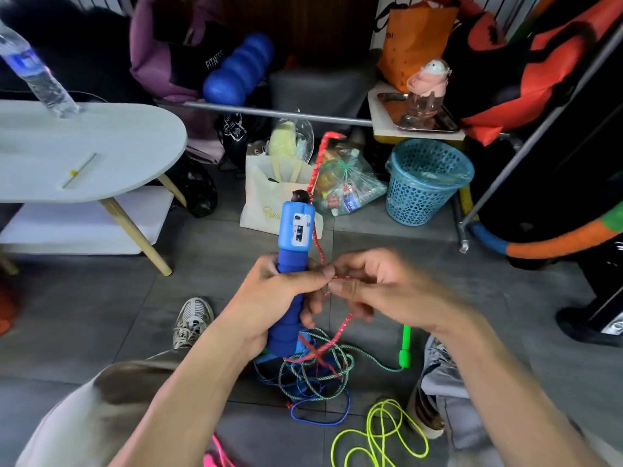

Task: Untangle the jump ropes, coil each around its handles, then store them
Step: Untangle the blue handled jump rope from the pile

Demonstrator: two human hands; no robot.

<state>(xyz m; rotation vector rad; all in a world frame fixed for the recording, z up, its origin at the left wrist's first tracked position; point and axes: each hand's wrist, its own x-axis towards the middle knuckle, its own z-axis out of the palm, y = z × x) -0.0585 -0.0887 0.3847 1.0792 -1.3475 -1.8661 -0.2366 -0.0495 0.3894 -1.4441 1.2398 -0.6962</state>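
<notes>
My left hand [269,294] grips an upright blue jump-rope handle [294,230] with a counter display near its top. A red speckled rope [318,170] arches up from the handle's top and comes down to my right hand [371,284], which pinches it beside the handle. Below my hands the red rope runs into a tangle of green and blue ropes [313,369] on the floor. A green handle [405,348] lies to the right of the tangle. A neon yellow rope [381,436] and a pink rope [215,456] lie nearer to me.
A white oval table [101,156] with a water bottle [37,69] stands at the left. Behind are a cream tote bag [266,197], a plastic bag of rubbish [347,187], a blue mesh bin [424,183] and a metal rail [269,112]. My shoes [192,318] rest on the grey tiled floor.
</notes>
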